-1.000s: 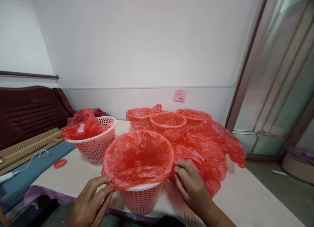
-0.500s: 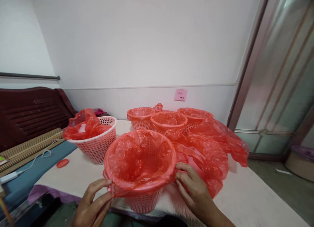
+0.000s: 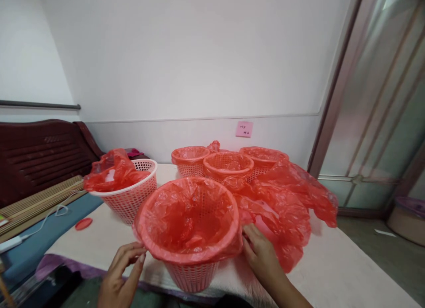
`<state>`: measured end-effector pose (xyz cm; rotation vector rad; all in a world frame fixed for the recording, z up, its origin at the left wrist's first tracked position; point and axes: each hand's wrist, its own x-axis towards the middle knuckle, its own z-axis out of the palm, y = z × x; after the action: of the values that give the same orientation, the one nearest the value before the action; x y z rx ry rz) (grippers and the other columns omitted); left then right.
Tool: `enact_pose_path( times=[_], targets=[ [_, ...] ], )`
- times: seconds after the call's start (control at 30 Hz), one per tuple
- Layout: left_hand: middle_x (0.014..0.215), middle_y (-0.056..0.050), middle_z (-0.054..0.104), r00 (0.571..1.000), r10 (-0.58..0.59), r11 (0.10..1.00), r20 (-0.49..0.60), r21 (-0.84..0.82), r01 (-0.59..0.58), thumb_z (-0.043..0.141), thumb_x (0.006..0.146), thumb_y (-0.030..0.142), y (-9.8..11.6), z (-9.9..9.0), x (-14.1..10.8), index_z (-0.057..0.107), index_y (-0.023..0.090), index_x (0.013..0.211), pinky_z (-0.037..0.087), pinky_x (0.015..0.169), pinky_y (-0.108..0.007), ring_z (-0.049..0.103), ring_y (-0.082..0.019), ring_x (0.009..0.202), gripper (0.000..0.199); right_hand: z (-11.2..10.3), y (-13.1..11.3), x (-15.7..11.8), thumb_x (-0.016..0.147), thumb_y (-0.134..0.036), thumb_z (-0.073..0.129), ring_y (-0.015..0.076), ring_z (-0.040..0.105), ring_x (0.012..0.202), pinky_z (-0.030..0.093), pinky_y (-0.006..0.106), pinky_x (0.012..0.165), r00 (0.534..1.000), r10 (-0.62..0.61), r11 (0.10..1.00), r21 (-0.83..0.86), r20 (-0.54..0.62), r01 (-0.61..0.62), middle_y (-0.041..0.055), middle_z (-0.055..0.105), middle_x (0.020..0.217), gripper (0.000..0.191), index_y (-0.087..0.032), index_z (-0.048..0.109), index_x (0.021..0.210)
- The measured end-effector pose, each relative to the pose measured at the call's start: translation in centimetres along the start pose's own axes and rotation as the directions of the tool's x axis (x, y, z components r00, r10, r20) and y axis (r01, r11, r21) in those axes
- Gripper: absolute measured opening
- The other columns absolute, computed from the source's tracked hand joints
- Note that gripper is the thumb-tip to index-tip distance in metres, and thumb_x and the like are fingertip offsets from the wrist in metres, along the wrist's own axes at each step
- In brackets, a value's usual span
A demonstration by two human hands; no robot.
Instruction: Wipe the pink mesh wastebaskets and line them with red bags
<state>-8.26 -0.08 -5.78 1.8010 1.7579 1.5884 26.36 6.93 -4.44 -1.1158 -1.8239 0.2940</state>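
A pink perforated plastic basket [image 3: 191, 273] stands at the near edge of the table, lined with a red plastic bag [image 3: 187, 219] folded over its whole rim. My left hand [image 3: 121, 267] pinches the bag's folded edge at the basket's left side. At the right side, my right hand [image 3: 262, 255] holds the bag's edge. Just right of the basket lies a heap of loose red bags [image 3: 285, 210].
Three more lined baskets [image 3: 227, 164] stand at the back of the table. A wider pink basket [image 3: 131, 197] holding a crumpled red bag sits at the left. A red lid [image 3: 83, 223] lies by the table's left edge. A dark wooden bench [image 3: 40, 153] stands left, a glass door [image 3: 381, 108] right.
The bag's edge has been pulled down over the basket's front rim, so the white rim no longer shows. Both hands slid lower along the basket's sides.
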Motion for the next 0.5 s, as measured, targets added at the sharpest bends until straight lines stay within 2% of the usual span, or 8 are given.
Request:
enact_pose_path(
  times=[0.03, 0.1, 0.17, 0.27, 0.33, 0.4, 0.5],
  targets=[
    [0.096, -0.004, 0.063, 0.987, -0.162, 0.982, 0.022, -0.092, 0.163, 0.061, 0.080, 0.047, 0.2, -0.1, 0.1, 0.066, 0.024, 0.089, 0.053, 0.077, -0.029, 0.062, -0.020, 0.092, 0.026, -0.2, 0.1, -0.1, 0.088, -0.023, 0.043, 0.0195, 0.059, 0.072, 0.049, 0.034, 0.065, 0.998, 0.064, 0.998, 0.026, -0.006, -0.064, 0.0026, 0.060, 0.076, 0.018, -0.023, 0.055, 0.075],
    [0.088, -0.003, 0.065, 0.897, -0.434, 0.852, 0.084, -0.284, 0.439, 0.065, 0.073, 0.056, 0.6, -0.5, 0.6, 0.066, 0.021, 0.085, 0.055, 0.073, -0.029, 0.063, -0.021, 0.085, 0.037, -0.9, 0.1, -0.2, 0.085, -0.028, 0.046, 0.0195, 0.059, 0.068, 0.048, 0.033, 0.063, 0.982, 0.188, 0.977, 0.105, -0.027, -0.185, 0.0013, 0.060, 0.072, 0.015, -0.024, 0.056, 0.075],
    [0.089, -0.003, 0.067, 0.814, -0.568, 0.691, 0.124, -0.465, 0.553, 0.070, 0.068, 0.056, 1.3, -0.8, 1.7, 0.066, 0.020, 0.085, 0.057, 0.071, -0.029, 0.063, -0.021, 0.087, 0.040, -1.7, -0.4, -0.1, 0.084, -0.033, 0.048, 0.0192, 0.060, 0.065, 0.048, 0.032, 0.062, 0.957, 0.279, 0.946, 0.193, -0.077, -0.260, 0.0006, 0.060, 0.070, 0.015, -0.024, 0.058, 0.078],
    [0.095, -0.003, 0.068, 0.761, -0.627, 0.505, 0.166, -0.658, 0.559, 0.068, 0.075, 0.046, 2.3, -1.0, 3.6, 0.066, 0.021, 0.089, 0.057, 0.067, -0.028, 0.063, -0.019, 0.087, 0.029, -2.3, -1.8, 0.7, 0.083, -0.040, 0.052, 0.0200, 0.061, 0.073, 0.050, 0.034, 0.069, 0.926, 0.333, 0.918, 0.284, -0.179, -0.275, 0.0026, 0.063, 0.082, 0.022, -0.023, 0.059, 0.095],
    [0.092, -0.002, 0.068, 0.730, -0.634, 0.411, 0.255, -0.688, 0.598, 0.060, 0.083, 0.037, 3.1, -0.7, 4.7, 0.066, 0.022, 0.093, 0.057, 0.066, -0.028, 0.063, -0.016, 0.078, 0.019, -1.8, -2.6, 1.4, 0.082, -0.041, 0.054, 0.0211, 0.062, 0.081, 0.051, 0.035, 0.075, 0.922, 0.342, 0.903, 0.334, -0.179, -0.270, 0.0050, 0.063, 0.092, 0.031, -0.023, 0.057, 0.108],
    [0.091, -0.001, 0.067, 0.716, -0.616, 0.382, 0.328, -0.671, 0.636, 0.059, 0.085, 0.032, 3.8, -0.3, 5.1, 0.066, 0.022, 0.096, 0.057, 0.068, -0.028, 0.061, -0.013, 0.074, 0.017, -0.9, -3.1, 1.9, 0.081, -0.038, 0.053, 0.0210, 0.062, 0.082, 0.051, 0.035, 0.074, 0.932, 0.348, 0.867, 0.412, -0.100, -0.280, 0.0053, 0.063, 0.092, 0.038, -0.021, 0.054, 0.115],
    [0.101, -0.002, 0.068, 0.757, -0.565, 0.408, 0.327, -0.687, 0.602, 0.068, 0.079, 0.028, 4.0, 0.3, 4.9, 0.067, 0.021, 0.101, 0.057, 0.071, -0.025, 0.062, -0.013, 0.081, 0.023, 0.3, -2.7, 2.0, 0.079, -0.033, 0.053, 0.0189, 0.061, 0.071, 0.050, 0.033, 0.066, 0.936, 0.351, 0.803, 0.511, 0.009, -0.306, 0.0013, 0.061, 0.079, 0.041, -0.020, 0.052, 0.117]
  ],
)
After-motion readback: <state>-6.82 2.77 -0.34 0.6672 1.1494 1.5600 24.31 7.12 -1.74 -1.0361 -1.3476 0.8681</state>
